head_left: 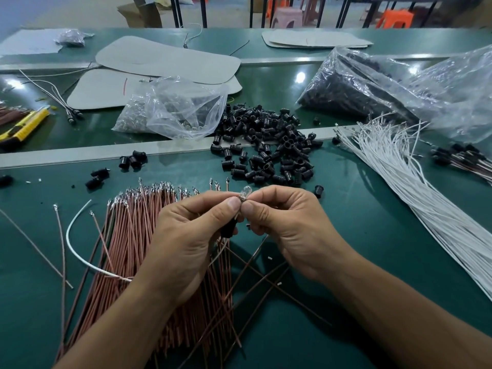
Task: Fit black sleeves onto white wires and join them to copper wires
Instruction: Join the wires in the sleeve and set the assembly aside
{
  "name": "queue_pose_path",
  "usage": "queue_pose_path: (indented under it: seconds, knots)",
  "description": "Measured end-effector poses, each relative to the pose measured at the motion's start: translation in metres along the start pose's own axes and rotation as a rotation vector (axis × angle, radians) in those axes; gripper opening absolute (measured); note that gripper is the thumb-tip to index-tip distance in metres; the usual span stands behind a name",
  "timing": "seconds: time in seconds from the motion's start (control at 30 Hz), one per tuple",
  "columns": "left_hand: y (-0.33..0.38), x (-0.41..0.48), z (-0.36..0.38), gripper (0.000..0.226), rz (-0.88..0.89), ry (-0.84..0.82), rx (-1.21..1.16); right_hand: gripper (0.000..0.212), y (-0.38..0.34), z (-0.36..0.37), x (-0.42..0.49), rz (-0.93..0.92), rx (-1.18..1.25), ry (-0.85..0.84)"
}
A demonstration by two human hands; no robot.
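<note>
- Two bare forearms (399, 302) come in from the near edge. The left hand (186, 235) and the right hand (287, 227) meet on the near side of the pile of black sleeves (269, 139). Both hands have curled fingers, and the thumb tips almost touch each other.
- The green desk (359, 235) carries everything, and a grey strip (80, 155) crosses it under the pile.
- A large plastic bag (359, 86) full of dark parts lies behind the pile, to its right.
- A bundle of white wires (399, 177) lies to the right of the pile and runs toward the near right corner.
- A bundle of copper wires (127, 230) lies nearer than the pile and to its left, partly under the left hand. Some loose ones cross below the right hand.
- Grey cardboard sheets (165, 59) lie behind the pile, to the left.
- A smaller clear bag (181, 107) lies just beside the pile on its left.
- A yellow knife (24, 126) lies far to the left of the pile.
- One white wire (69, 235) curves out from under the left hand, well apart from the pile.
- One black sleeve (229, 229) hangs between the two hands, below the thumbs. Which fingers grip it I cannot tell.
- A small clear bulb (244, 192) stands above the thumb tips. Both hands pinch it at its base.
</note>
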State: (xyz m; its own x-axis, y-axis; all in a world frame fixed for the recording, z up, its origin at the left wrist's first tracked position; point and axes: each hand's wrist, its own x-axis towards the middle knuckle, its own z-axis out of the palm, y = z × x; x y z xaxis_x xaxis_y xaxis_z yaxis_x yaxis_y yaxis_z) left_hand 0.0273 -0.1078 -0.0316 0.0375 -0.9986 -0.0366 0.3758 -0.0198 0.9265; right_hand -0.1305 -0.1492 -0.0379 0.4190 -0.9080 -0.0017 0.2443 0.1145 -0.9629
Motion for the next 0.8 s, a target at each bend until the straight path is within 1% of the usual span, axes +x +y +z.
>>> queue_pose_path:
  seconds: [0.17, 0.33, 0.57, 0.73, 0.8]
  knots:
    - [-0.0011, 0.0002, -0.0009, 0.017, 0.005, -0.018, -0.009, 0.018, 0.0008, -0.0012, 0.0002, 0.009, 0.019, -0.010]
    - [-0.0031, 0.0004, -0.0010, 0.020, -0.012, -0.023, -0.034, 0.016, 0.0014, -0.0014, 0.0002, 0.004, 0.032, -0.018]
    - [-0.0052, 0.0012, -0.0004, 0.018, 0.013, -0.007, 0.008, 0.011, 0.0014, -0.0029, -0.0011, 0.000, 0.031, -0.065]
    - [-0.0040, 0.0004, -0.0002, 0.017, 0.015, 0.001, -0.057, 0.011, 0.0010, -0.0019, -0.0012, -0.006, 0.059, -0.066]
    - [-0.0041, 0.0004, 0.0016, 0.015, 0.019, 0.017, -0.077, 0.007, 0.0029, -0.0010, -0.0014, -0.020, 0.063, -0.063]
